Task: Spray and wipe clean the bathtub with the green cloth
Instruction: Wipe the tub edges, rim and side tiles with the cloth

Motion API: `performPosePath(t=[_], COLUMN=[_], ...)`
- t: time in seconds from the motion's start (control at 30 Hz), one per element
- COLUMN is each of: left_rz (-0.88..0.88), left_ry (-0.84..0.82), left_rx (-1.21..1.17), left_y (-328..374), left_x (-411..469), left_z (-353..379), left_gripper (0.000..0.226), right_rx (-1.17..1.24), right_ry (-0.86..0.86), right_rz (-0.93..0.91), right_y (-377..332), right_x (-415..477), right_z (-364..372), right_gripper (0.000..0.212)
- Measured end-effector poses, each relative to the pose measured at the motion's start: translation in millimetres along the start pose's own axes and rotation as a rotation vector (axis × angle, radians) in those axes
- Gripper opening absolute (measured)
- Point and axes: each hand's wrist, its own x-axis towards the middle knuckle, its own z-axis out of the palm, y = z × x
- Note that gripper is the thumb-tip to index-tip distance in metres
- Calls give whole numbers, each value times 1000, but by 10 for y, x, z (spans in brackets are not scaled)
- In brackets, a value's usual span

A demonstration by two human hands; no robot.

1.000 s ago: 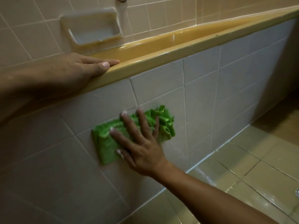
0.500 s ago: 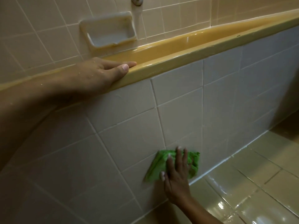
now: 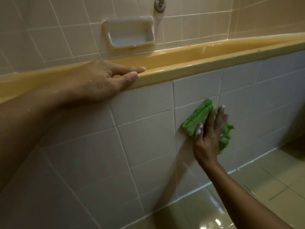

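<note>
Green terry cloth (image 3: 199, 116), bunched and folded, sits flat against the pale square-tiled front panel (image 3: 148, 129) of the mustard-yellow bathtub (image 3: 198, 63), about halfway between the rim and the glossy tiled floor (image 3: 264, 179). The right hand (image 3: 209, 134) presses it there with straight fingers laid over it, soap foam on the thumb; nothing is curled round the fabric. Half a second ago that hand and cloth were down near the floor joint, and a second ago they were higher and further left, below the other hand. So the strokes are sweeping down, then up and rightward, and I'd judge the panel is being covered strip by strip, with the stretch to the right yet to do. The left hand (image 3: 102, 78), wet with droplets, stays braced on the rim as before, fingers lying straight along the top and thumb against the outer lip, holding nothing.
</note>
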Motion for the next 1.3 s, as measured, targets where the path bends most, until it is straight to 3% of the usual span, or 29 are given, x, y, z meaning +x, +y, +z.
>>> performPosePath(t=[0.1, 0.27, 0.57, 0.83, 1.1, 1.3], left_rz=[-11, 17, 31, 68, -2, -100], left_ry=[31, 253, 465, 503, 535, 583], left_rx=[190, 433, 466, 529, 621, 545], left_y=[-52, -116, -270, -546, -685, -610], left_x=[-58, -207, -437, -659, -1006, -1068], left_z=[18, 111, 216, 206, 194, 335], left_gripper=[53, 54, 53, 56, 50, 47], right_rx=[-67, -189, -380, -529, -453, -398], right_ry=[-74, -158, -356, -516, -709, -774], right_rz=[-216, -612, -1203, -1748, -1802, -1779], right_y=[-106, -484, -826, -921, -364, -238], right_x=[274, 655, 741, 344, -508, -443], right_z=[-34, -69, -65, 102, 227, 166], right_gripper=[62, 63, 63, 63, 84, 82])
